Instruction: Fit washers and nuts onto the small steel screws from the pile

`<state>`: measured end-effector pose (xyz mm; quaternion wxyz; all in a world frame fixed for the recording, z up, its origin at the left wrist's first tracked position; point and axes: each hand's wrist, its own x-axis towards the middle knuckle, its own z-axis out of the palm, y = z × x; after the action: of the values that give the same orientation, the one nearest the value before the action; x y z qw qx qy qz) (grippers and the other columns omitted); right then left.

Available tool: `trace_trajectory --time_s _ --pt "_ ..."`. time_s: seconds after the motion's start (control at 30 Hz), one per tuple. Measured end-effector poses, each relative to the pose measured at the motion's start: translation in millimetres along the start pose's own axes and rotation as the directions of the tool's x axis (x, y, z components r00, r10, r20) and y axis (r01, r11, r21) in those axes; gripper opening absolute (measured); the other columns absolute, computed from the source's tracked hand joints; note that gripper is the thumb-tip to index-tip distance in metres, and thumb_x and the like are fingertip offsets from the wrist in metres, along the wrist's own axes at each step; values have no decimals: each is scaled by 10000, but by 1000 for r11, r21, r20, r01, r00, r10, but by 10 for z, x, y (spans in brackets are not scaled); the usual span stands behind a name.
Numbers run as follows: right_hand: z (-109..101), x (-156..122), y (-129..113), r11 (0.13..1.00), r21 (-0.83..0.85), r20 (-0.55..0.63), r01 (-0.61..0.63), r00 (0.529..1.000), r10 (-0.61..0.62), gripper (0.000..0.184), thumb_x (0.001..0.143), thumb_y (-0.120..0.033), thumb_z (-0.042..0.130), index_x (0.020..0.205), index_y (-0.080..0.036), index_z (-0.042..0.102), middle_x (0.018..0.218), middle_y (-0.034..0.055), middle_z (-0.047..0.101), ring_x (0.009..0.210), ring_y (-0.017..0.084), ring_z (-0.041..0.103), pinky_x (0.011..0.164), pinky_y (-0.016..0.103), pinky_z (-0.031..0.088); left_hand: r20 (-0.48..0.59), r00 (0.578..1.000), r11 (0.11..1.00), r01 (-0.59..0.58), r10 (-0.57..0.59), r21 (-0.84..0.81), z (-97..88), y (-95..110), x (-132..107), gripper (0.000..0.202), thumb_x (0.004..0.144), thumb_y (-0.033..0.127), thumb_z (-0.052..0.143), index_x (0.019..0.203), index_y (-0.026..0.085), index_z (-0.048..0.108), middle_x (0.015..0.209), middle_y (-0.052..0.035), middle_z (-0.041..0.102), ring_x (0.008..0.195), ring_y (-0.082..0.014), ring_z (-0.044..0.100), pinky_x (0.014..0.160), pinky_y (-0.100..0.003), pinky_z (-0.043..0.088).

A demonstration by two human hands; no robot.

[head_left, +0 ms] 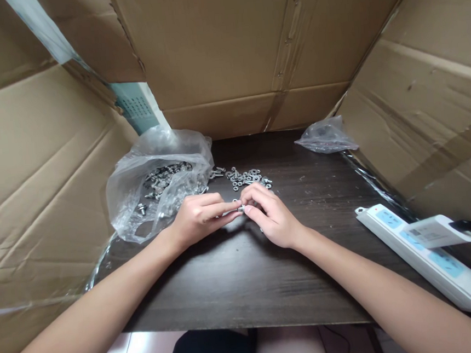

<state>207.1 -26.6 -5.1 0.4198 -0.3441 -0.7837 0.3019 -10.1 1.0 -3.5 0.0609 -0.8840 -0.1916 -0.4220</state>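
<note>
Over the middle of the dark table, my left hand (201,215) and my right hand (269,214) meet at the fingertips. Between them is a small silver bolt (241,209), pinched by the left fingers and the right thumb and finger. Whether a nut or washer sits on it is too small to tell. Just beyond my right hand lies a loose pile of nuts, washers and bolts (242,178). Left of my left hand, a clear plastic bag (124,180) lies open with many bolts (165,177) inside.
Cardboard walls (228,51) enclose the table (312,296) on three sides. A second plastic bag (326,135) rests at the back right. Along the right side lies a white power strip (416,259) with a plugged-in adapter (436,231) and black cable.
</note>
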Motion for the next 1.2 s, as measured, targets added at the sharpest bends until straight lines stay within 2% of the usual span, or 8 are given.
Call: trace_trajectory --time_s 0.13,0.27,0.47,0.6,0.73,0.87,1.0,1.2 --pt "15 7 20 1000 0 34 17 999 -17 262 1031 -214 422 792 -205 528 987 74 554 940 204 569 887 387 465 9 1000 1000 -2 2 -13 18 18 0 150 970 300 682 995 176 763 619 37 612 511 -59 527 505 -186 387" --pt "16 9 16 1000 2 26 -1 1000 1 269 1050 -232 389 823 -203 530 971 75 554 917 203 558 865 383 457 10 1000 1000 16 -16 -22 14 16 3 145 968 294 685 1006 175 757 622 38 615 511 -60 534 503 -185 392" --pt "1 7 7 1000 -4 20 -10 1000 10 129 998 -204 464 885 -213 525 986 64 554 924 209 552 856 386 456 -2 1000 1000 8 -8 -19 5 -4 -1 134 968 287 686 1010 175 747 638 38 631 518 -57 541 509 -182 393" --pt "13 11 27 1000 12 36 10 999 -10 230 1028 -222 422 820 -208 518 988 72 553 941 209 562 883 393 464 15 1000 1000 6 -5 -24 8 7 1 142 969 295 682 1008 177 750 623 43 611 510 -59 538 504 -185 392" --pt "18 13 33 1000 2 46 -8 999 8 276 1055 -263 389 812 -210 507 951 68 556 892 201 556 848 381 468 24 1000 1000 7 -6 -31 1 13 9 138 966 281 685 1017 170 751 616 43 604 508 -64 540 503 -190 391" --pt "0 12 9 999 -21 19 -29 999 30 218 1048 -275 407 879 -215 531 948 61 555 898 207 553 840 381 463 4 1000 1000 13 -12 -22 -10 2 18 129 969 275 681 1004 169 746 626 39 621 514 -64 544 510 -185 395" --pt "-10 10 -7 1000 -15 21 -25 999 25 128 1006 -241 472 899 -215 537 975 63 552 867 203 543 739 349 461 5 1000 1000 7 -7 -24 -13 -1 17 124 962 268 690 992 161 746 635 34 629 518 -65 541 511 -186 391" --pt "20 10 12 999 5 30 33 999 -33 281 1052 -240 404 798 -199 518 948 73 551 891 197 557 845 379 472 19 1000 999 10 -9 -41 -6 29 16 129 965 270 686 991 161 750 613 44 589 508 -65 514 510 -194 386"
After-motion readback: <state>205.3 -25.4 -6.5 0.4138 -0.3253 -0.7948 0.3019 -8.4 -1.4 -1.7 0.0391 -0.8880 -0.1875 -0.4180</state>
